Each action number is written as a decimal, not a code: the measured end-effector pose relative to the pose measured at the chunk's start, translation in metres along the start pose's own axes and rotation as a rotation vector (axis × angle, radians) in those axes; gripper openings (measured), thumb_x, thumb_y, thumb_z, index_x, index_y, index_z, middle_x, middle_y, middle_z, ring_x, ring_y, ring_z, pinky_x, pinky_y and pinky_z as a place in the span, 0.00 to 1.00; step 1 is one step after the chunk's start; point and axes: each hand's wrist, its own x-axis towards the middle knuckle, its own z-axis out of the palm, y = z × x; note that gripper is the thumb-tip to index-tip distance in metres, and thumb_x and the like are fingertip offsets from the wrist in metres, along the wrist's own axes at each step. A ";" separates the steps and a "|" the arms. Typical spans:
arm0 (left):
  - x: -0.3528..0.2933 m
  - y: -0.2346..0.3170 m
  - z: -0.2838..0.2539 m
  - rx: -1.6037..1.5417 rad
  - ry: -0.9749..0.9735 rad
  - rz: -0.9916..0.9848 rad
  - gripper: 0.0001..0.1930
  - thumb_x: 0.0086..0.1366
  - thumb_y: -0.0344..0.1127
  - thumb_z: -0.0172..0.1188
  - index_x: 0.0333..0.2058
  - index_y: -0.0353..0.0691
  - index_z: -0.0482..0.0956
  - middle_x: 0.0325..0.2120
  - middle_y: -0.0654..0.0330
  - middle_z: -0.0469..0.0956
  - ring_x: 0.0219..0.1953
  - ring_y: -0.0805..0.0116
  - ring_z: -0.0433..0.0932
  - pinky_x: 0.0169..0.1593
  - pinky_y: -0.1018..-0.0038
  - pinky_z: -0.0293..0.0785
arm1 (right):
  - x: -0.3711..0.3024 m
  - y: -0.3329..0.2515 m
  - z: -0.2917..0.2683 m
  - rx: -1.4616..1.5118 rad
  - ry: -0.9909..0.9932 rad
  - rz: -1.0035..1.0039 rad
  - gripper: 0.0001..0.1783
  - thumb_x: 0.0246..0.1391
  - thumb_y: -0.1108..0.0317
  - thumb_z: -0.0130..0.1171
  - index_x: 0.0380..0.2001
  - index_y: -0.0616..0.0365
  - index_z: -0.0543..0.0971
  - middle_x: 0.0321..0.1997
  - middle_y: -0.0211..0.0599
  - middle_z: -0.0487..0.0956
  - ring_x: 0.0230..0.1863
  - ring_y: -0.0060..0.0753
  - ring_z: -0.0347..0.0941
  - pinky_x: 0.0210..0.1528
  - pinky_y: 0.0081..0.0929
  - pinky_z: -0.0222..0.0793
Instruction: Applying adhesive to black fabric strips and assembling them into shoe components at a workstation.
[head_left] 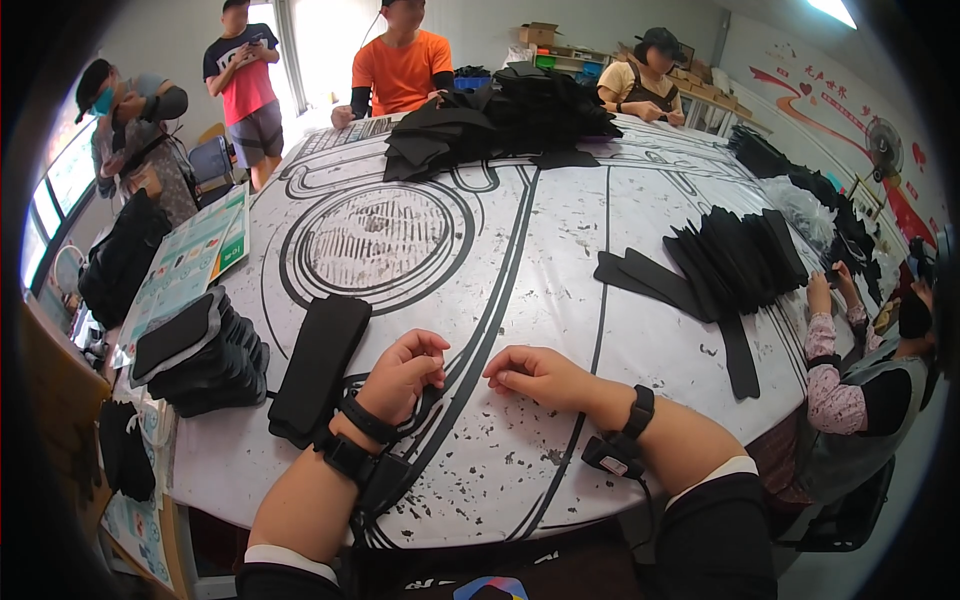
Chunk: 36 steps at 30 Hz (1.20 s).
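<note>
Near the front middle of the table, my left hand [405,374] is held above the white cover with its fingers curled in and nothing visible in them. Facing it across a small gap is my right hand [540,378], its fingers bent and closed, also with nothing seen in it. Both wrists wear black straps with small devices. Closest to my left hand is a neat stack of long black fabric strips [322,365]. Farther left stands a taller stack of black and grey pads [200,345]. To the right, a fanned row of black strips [735,262] lies with several pieces sticking out.
A printed white cover [520,450] spreads over the table. At its far side rises a big heap of black pieces [500,120]. Clear plastic bags [800,205] lie along the right edge, where a person in a grey vest [875,390] sits. Several other people are around the far side.
</note>
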 end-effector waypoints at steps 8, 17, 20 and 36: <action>0.000 0.000 -0.001 -0.016 -0.002 0.000 0.08 0.57 0.24 0.48 0.37 0.36 0.70 0.26 0.67 0.66 0.27 0.77 0.67 0.34 0.81 0.65 | 0.001 -0.001 0.001 0.017 0.000 0.012 0.10 0.57 0.73 0.45 0.40 0.61 0.72 0.34 0.28 0.73 0.36 0.16 0.69 0.42 0.15 0.66; 0.001 -0.002 -0.002 -0.030 -0.001 -0.008 0.09 0.55 0.24 0.48 0.36 0.36 0.70 0.26 0.66 0.65 0.26 0.76 0.67 0.33 0.81 0.64 | 0.001 0.001 0.000 0.011 -0.004 0.000 0.13 0.56 0.72 0.45 0.45 0.60 0.70 0.34 0.30 0.74 0.35 0.17 0.69 0.40 0.15 0.66; 0.002 -0.003 -0.002 -0.030 -0.001 -0.006 0.09 0.54 0.23 0.46 0.36 0.36 0.70 0.25 0.66 0.65 0.26 0.76 0.67 0.32 0.81 0.64 | -0.003 -0.019 0.000 0.058 0.148 -0.147 0.32 0.56 0.70 0.46 0.61 0.55 0.45 0.34 0.35 0.74 0.30 0.19 0.69 0.35 0.17 0.67; 0.002 0.000 0.001 -0.013 0.055 -0.003 0.09 0.54 0.23 0.44 0.34 0.35 0.69 0.20 0.63 0.66 0.22 0.73 0.67 0.28 0.79 0.65 | -0.039 -0.108 -0.046 0.096 0.725 -0.685 0.41 0.53 0.76 0.42 0.63 0.57 0.31 0.30 0.44 0.74 0.19 0.15 0.61 0.20 0.10 0.58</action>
